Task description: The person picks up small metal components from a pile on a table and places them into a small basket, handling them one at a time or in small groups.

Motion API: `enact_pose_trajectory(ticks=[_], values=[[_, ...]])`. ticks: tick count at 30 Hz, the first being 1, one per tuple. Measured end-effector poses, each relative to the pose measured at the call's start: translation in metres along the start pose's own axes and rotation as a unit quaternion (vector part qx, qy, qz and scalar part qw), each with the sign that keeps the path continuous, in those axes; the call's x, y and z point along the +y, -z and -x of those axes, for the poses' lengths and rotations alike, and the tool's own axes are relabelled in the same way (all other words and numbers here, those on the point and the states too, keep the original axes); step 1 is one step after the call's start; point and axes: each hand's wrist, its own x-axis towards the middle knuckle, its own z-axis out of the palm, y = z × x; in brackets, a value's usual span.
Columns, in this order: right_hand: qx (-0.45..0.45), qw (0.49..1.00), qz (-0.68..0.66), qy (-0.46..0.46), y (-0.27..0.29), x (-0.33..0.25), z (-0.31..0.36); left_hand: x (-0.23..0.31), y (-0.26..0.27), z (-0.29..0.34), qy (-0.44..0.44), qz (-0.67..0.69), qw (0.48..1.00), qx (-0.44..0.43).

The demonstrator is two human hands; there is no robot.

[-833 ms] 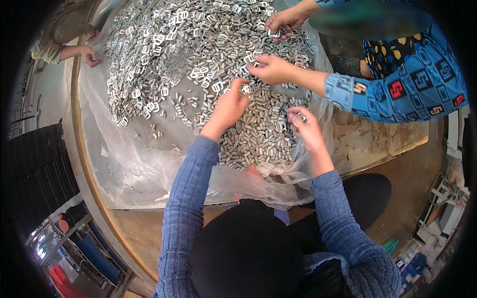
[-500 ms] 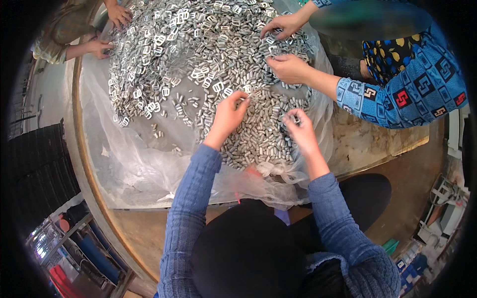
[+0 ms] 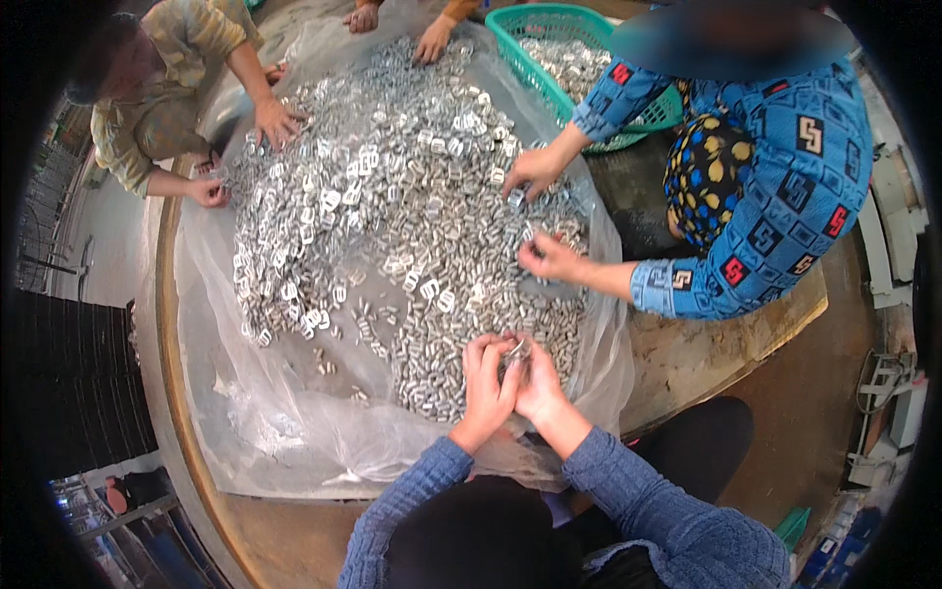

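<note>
My left hand (image 3: 485, 381) and my right hand (image 3: 540, 381) meet at the near edge of a wide heap of small silver metal pieces (image 3: 427, 378). Between their curled fingers sits a shiny metal buckle (image 3: 516, 349); fingers partly cover it, and whether more pieces are held I cannot tell. Just beyond my hands the heap is mostly short, rounded, capsule-like pieces. Flat, slotted slide buckles (image 3: 430, 289) lie among them, thicker toward the left and far side.
Clear plastic sheeting (image 3: 285, 412) lies under the heap on a table with a raised left rim (image 3: 169, 373). A co-worker in a blue patterned sleeve (image 3: 726, 280) handles pieces at right. Other people's hands (image 3: 275, 120) work at far left and far side. A green basket (image 3: 525, 59) holds more pieces.
My hands, apart before, have come together round a buckle. The view has shifted so the heap appears lower, bringing the green basket into sight. The right co-worker's hands are still at the heap.
</note>
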Motion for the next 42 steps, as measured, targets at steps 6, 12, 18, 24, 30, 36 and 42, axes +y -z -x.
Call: enact_pose_trajectory(ticks=[6,12,18,24,30,36,42], values=[[-0.008,0.998,0.007,-0.056,-0.037,-0.013,0.025,0.008,0.023,-0.022,-0.053,-0.074,0.991,-0.093],[-0.034,0.995,-0.009,-0.093,-0.034,0.004,0.013,0.018,0.042,-0.018,-0.012,0.056,0.998,-0.005],[-0.177,0.959,-0.199,-0.092,-0.178,-0.089,-0.031,-0.011,0.076,-0.024,0.008,0.0,0.992,0.126],[-0.092,0.971,0.029,0.219,-0.279,-0.199,-0.055,-0.026,0.092,-0.017,0.033,-0.025,0.988,0.151],[-0.234,0.868,0.412,0.146,-0.151,-0.124,-0.072,-0.061,0.097,-0.017,0.034,-0.15,0.985,-0.074],[-0.126,0.506,0.811,0.267,-0.019,-0.065,-0.092,-0.101,0.105,-0.029,0.082,-0.199,0.975,-0.058],[-0.114,0.293,0.855,0.413,-0.02,-0.04,-0.107,-0.119,0.046,-0.072,-0.038,-0.205,0.976,-0.067]])
